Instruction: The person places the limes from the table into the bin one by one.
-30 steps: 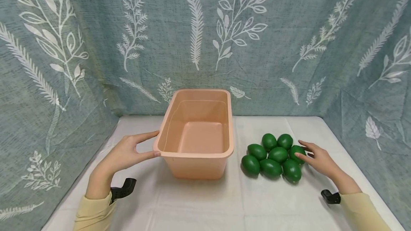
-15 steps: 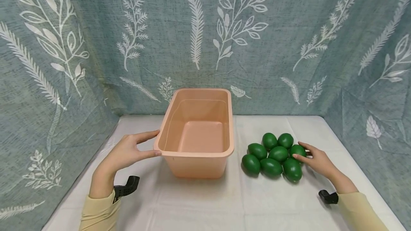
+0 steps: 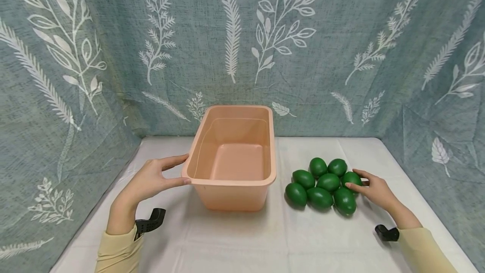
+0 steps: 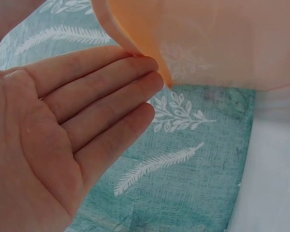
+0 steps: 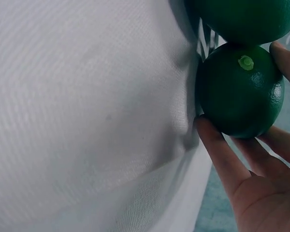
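An empty peach plastic bin [image 3: 232,182] stands at the middle of the white table. My left hand [image 3: 183,169] rests against the bin's near left corner, thumb and fingers straight; in the left wrist view the fingertips [image 4: 135,72] touch the bin's rim [image 4: 135,43]. Right of the bin lies a cluster of several green limes [image 3: 320,182]. My right hand [image 3: 356,179] grips the rightmost lime [image 3: 350,176], which still sits on the table among the others. The right wrist view shows thumb and fingers [image 5: 217,154] curled round that lime [image 5: 237,92].
The white tablecloth [image 3: 242,239] is walled at the back and both sides by teal leaf-print curtains [image 3: 322,54]. Bare cloth lies in front of the bin and the limes.
My right hand has drawn in and its fingers have closed round the rightmost lime. The left hand and the bin have stayed put.
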`<state>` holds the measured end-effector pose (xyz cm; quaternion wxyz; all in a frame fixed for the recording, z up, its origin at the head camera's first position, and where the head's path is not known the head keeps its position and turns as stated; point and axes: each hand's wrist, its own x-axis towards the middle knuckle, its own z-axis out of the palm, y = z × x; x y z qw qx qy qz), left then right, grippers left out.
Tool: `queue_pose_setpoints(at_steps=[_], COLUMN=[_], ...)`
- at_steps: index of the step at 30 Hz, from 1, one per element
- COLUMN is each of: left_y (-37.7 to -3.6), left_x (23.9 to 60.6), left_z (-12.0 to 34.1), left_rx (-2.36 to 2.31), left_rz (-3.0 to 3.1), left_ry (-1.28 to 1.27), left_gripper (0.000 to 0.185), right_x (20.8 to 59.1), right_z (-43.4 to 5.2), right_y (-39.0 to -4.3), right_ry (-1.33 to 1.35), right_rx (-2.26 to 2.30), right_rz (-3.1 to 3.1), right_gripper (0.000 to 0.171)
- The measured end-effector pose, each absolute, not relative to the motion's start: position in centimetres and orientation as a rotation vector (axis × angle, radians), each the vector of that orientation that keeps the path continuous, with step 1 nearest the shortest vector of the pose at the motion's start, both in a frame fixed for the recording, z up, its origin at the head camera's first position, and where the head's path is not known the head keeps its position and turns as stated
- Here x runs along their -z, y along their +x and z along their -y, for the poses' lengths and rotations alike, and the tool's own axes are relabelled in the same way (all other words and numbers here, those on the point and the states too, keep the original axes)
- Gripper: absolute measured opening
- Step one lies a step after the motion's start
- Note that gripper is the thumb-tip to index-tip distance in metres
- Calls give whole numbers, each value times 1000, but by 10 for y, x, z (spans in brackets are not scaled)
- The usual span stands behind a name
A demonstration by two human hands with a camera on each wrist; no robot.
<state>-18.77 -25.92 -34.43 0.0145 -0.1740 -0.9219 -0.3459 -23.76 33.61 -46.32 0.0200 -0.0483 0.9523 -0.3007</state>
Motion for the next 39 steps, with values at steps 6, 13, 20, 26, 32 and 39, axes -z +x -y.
queue_pose_setpoints(at_steps=[6, 13, 20, 26, 32, 39], left_y=[-189, -189, -188, -189, -189, -190], left_x=[346, 346, 345, 345, 345, 346], left_z=[259, 260, 259, 259, 259, 260], left_rx=[1082, 1093, 1102, 1107, 1116, 1106], left_rz=[2868, 2883, 2883, 2879, 2870, 2880], left_ry=[-546, -534, -525, -529, -536, -534], left_gripper=[68, 68, 68, 68, 67, 68], right_x=[462, 457, 453, 450, 446, 425], right_z=[-338, -341, -346, -351, -356, -355], right_y=[-236, -235, -234, -232, -232, -235], right_ry=[-144, -127, -116, -100, -91, -130], right_rx=[960, 964, 962, 948, 937, 947], right_rz=[-2963, -2971, -2982, -2979, -3004, -2999], right_gripper=[77, 76, 75, 78, 77, 77])
